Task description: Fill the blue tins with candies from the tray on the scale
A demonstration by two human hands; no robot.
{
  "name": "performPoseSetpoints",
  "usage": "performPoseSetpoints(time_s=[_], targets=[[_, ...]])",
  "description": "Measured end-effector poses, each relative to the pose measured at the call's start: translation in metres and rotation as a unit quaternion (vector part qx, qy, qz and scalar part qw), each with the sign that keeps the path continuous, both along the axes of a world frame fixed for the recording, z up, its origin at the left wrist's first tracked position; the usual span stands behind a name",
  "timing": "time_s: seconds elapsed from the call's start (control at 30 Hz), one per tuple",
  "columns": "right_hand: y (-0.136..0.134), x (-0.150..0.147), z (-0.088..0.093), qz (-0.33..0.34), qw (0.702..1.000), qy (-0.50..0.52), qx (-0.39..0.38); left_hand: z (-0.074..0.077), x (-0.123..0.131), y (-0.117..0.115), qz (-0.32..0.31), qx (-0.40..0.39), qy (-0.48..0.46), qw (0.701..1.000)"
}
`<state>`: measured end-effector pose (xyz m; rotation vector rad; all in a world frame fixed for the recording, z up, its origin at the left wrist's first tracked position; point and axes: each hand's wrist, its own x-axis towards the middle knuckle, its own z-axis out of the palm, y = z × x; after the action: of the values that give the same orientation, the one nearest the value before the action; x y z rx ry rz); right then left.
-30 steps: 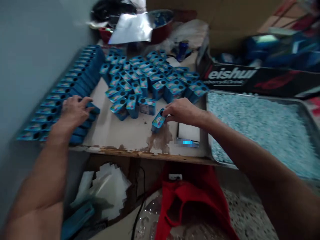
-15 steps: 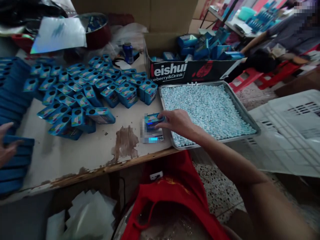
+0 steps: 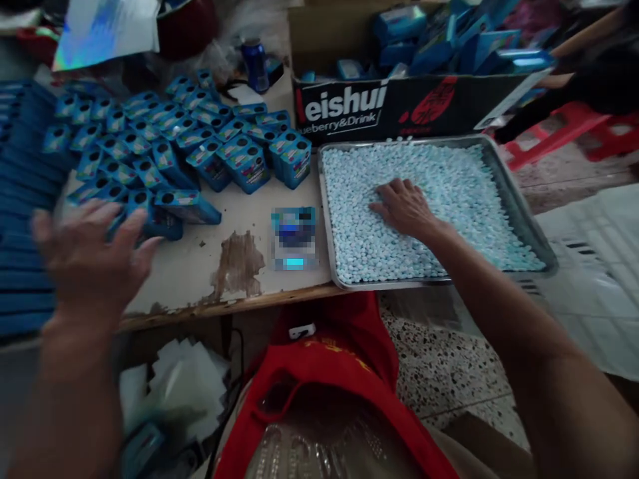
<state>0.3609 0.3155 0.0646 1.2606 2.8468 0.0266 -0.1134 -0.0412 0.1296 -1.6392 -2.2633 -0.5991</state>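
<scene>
My left hand (image 3: 97,249), slightly blurred, hovers with spread fingers over the near-left end of a group of small blue boxes (image 3: 244,163). Nothing shows in its grip. Dark round openings mark the tops of these boxes. My right hand (image 3: 407,207) rests palm down on pale blue and white pellets (image 3: 364,246), fingers apart, with the fingertips partly among them. A shallow metal tray (image 3: 434,285) holds the pellets. Between the hands, a blue box (image 3: 293,223) stands on a small scale (image 3: 294,259) with a lit display; both are blurred into blocks.
Behind the tray stands a black printed carton (image 3: 364,110) of blue packs. Flat blue pieces (image 3: 24,259) are stacked at the left, and a blue can (image 3: 255,65) is at the back. A white crate (image 3: 599,246) and red stool (image 3: 554,136) are on the right, near another person's arm (image 3: 594,33).
My right hand has let go of the box on the scale and moved right onto the pellets. My left hand has come in from the left edge to the boxes. The view has shifted down.
</scene>
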Motion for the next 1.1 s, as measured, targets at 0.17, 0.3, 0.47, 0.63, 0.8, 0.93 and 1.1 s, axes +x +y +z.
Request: performPoseSetpoints(time_s=[0.17, 0.3, 0.47, 0.63, 0.8, 0.93, 1.1], targets=[[-0.025, 0.013, 0.002, -0.019, 0.997, 0.068, -0.025, -0.014, 0.047, 0.013, 0.005, -0.082, 0.052, 0.995], [-0.02, 0.019, 0.012, -0.22, 0.866, 0.421, -0.156, -0.03, 0.069, 0.026, -0.026, -0.06, 0.01, 0.998], [-0.013, 0.017, 0.03, -0.17, 0.724, 0.559, -0.368, -0.058, 0.097, 0.051, -0.085, 0.027, -0.092, 0.992], [-0.023, -0.001, 0.036, -0.155, 0.681, 0.584, -0.413, -0.066, 0.119, 0.059, -0.074, 0.055, -0.173, 0.981], [-0.034, -0.031, 0.03, -0.157, 0.665, 0.584, -0.438, -0.064, 0.136, 0.063, -0.098, 0.097, -0.258, 0.956], [-0.037, -0.048, 0.023, -0.149, 0.673, 0.569, -0.449, -0.075, 0.155, 0.092, -0.11, 0.119, -0.337, 0.927], [-0.038, -0.065, 0.036, -0.07, 0.697, 0.57, -0.429, -0.062, 0.182, 0.14, -0.138, 0.067, -0.388, 0.909]])
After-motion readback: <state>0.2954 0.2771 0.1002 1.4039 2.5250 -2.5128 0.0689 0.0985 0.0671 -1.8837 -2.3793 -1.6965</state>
